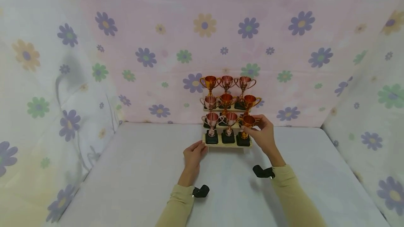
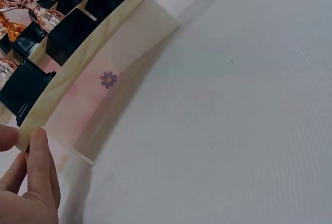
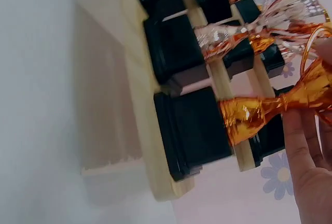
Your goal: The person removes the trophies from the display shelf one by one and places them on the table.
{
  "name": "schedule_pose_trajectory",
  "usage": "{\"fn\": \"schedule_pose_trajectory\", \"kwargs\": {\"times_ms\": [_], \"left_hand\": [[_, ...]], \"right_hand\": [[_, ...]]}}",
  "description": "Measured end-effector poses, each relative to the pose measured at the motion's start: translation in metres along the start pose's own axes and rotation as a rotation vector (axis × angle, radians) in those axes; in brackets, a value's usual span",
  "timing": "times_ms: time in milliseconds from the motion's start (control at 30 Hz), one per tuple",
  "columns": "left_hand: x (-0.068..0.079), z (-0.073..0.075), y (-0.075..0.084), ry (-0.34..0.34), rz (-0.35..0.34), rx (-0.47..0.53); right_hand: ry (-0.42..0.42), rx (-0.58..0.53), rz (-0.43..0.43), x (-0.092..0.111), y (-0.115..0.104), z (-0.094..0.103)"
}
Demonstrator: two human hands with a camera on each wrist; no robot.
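Observation:
A tiered stand with pale wooden shelves [image 1: 227, 145] and clear supports holds several small trophies in rows of three. At the front right stands a gold trophy [image 3: 249, 117] on a black base, its base resting on the lowest shelf. My right hand [image 1: 265, 134] grips this trophy by its cup, with fingers behind and thumb in front. Beside it are a rose-gold trophy [image 1: 231, 118] in the middle and another rose-gold trophy [image 1: 212, 119] at the left. My left hand [image 1: 193, 155] pinches the front left corner of the lowest shelf [image 2: 78, 68] between thumb and fingers.
Behind the stand hangs a pink cloth [image 1: 170, 34] with printed flowers, and flowered white cloth walls [image 1: 41, 87] rise at both sides. A white table surface [image 1: 151, 171] lies under the stand. Black cameras [image 1: 202, 191] are strapped to both wrists.

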State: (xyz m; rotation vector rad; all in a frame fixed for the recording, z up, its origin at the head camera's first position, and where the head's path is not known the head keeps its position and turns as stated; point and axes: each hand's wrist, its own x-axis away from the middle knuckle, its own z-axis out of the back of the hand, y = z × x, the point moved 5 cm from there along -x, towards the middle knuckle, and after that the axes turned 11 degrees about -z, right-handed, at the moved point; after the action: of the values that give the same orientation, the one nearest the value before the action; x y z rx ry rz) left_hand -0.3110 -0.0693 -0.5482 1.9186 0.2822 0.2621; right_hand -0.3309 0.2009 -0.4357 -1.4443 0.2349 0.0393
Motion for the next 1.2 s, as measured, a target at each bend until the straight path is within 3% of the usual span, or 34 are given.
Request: {"fn": "schedule_pose_trajectory", "kwargs": {"times_ms": [267, 500, 733, 1000, 1200], "left_hand": [[-0.001, 0.002, -0.004, 0.021, -0.017, 0.002], [0.001, 0.003, -0.008, 0.034, -0.033, 0.016], [0.003, 0.001, -0.006, 0.049, -0.021, 0.023], [0.006, 0.001, 0.001, 0.042, -0.033, 0.018], [0.002, 0.0, -0.005, 0.069, -0.034, 0.007]], "right_hand": [[0.044, 0.055, 0.002, 0.014, -0.008, 0.003], [0.047, 0.134, 0.139, 0.046, -0.029, 0.013], [0.103, 0.177, 0.205, 0.052, -0.01, 0.036], [0.171, 0.185, 0.192, 0.066, -0.029, 0.059], [0.172, 0.215, 0.177, 0.058, -0.022, 0.076]]}}
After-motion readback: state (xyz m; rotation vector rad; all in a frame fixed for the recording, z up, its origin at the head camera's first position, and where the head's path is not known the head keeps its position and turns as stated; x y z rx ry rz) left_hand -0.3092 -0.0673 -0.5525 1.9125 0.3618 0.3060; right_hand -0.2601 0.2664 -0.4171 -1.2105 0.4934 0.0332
